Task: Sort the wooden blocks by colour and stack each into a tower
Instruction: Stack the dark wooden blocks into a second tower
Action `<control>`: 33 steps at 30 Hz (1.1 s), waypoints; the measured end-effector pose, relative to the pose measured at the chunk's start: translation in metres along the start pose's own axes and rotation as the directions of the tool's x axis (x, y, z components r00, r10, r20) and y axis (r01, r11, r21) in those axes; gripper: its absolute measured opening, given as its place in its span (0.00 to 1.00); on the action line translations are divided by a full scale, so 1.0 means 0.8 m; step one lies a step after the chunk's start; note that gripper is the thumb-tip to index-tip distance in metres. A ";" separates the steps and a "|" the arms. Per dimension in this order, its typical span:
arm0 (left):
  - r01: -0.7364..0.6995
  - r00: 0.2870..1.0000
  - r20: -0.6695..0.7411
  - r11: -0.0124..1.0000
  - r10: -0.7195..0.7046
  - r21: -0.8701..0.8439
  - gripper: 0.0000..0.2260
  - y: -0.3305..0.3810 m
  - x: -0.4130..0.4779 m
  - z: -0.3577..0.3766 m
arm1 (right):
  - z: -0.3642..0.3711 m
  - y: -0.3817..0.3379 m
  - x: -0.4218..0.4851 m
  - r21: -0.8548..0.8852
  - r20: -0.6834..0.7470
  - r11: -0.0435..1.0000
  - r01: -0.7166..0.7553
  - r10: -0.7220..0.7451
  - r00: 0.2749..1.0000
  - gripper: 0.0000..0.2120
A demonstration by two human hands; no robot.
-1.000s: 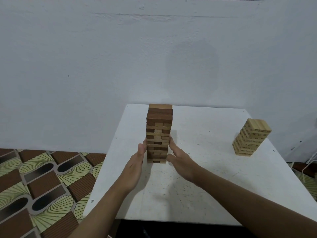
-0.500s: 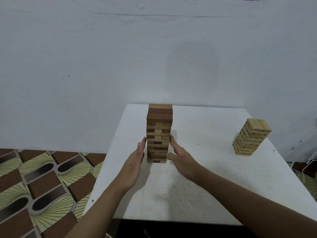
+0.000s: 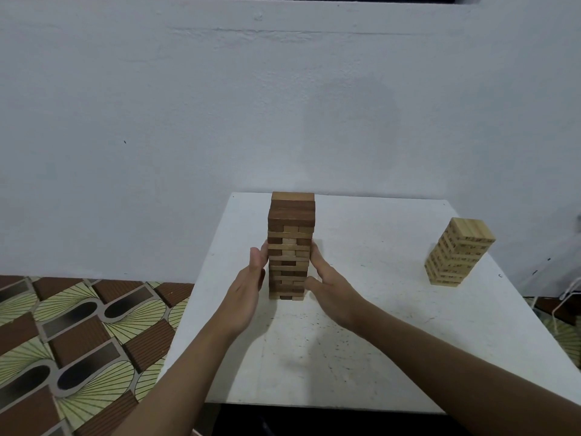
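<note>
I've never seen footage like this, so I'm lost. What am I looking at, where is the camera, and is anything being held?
There is no machine here: these are a person's bare arms, filmed by a camera worn on their head, looking forward and down. A white table stands against a white wall. On it are a tall tower of mixed dark and light brown blocks and, far right, a shorter pale tower. The left hand and right hand, fingers straight, flank the tall tower's sides, seemingly steadying it, not gripping.
</note>
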State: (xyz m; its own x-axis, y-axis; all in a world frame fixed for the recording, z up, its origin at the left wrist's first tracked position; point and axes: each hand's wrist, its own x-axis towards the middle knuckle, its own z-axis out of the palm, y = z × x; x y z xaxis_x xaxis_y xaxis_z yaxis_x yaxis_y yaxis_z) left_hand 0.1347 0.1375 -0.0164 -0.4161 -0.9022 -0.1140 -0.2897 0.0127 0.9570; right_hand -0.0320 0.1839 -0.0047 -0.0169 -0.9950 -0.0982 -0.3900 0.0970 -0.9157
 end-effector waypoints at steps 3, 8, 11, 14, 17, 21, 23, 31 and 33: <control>0.003 1.000 0.000 1.000 -0.003 0.007 0.32 0.000 0.001 0.001 | 0.000 0.000 0.000 -0.004 0.004 1.000 -0.006 0.006 1.000 0.29; 0.017 1.000 0.009 1.000 -0.017 -0.008 0.34 -0.001 0.001 0.000 | 0.001 -0.004 -0.003 -0.002 0.016 1.000 -0.025 0.025 1.000 0.27; 0.003 1.000 0.007 1.000 -0.003 -0.018 0.30 0.000 -0.001 0.000 | 0.000 -0.007 -0.005 -0.015 0.013 1.000 -0.027 0.027 1.000 0.28; 0.005 1.000 0.011 1.000 -0.005 -0.016 0.28 0.004 -0.002 0.000 | 0.000 -0.009 -0.006 -0.016 0.013 0.999 -0.033 0.033 0.999 0.28; -0.010 1.000 0.019 1.000 0.011 -0.014 0.25 0.008 -0.004 0.001 | -0.002 -0.013 -0.008 -0.018 0.017 0.999 -0.040 0.040 0.999 0.28; -0.016 1.000 0.026 1.000 0.016 -0.008 0.18 0.013 -0.008 0.002 | -0.001 -0.012 -0.007 -0.014 0.026 0.999 -0.046 0.046 0.999 0.29; -0.011 1.000 0.022 1.000 0.011 0.002 0.18 0.013 -0.008 0.002 | -0.001 -0.010 -0.005 -0.008 0.021 0.999 -0.050 0.050 0.999 0.29; -0.121 0.992 -0.030 0.993 0.120 -0.009 0.13 0.021 -0.014 0.001 | -0.006 -0.004 -0.003 0.022 -0.037 0.998 -0.056 0.057 0.998 0.27; -0.169 0.985 -0.029 0.985 0.170 0.014 0.15 0.017 -0.012 0.001 | -0.009 -0.004 -0.002 0.044 -0.060 0.998 -0.054 0.056 0.997 0.28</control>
State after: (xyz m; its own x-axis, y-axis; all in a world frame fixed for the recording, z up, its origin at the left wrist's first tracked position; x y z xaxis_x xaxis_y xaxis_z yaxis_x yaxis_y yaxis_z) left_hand 0.1343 0.1465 -0.0026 -0.4337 -0.8992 0.0581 -0.2269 0.1714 0.9587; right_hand -0.0373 0.1850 0.0013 -0.0936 -0.9876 -0.1261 -0.3479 0.1511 -0.9253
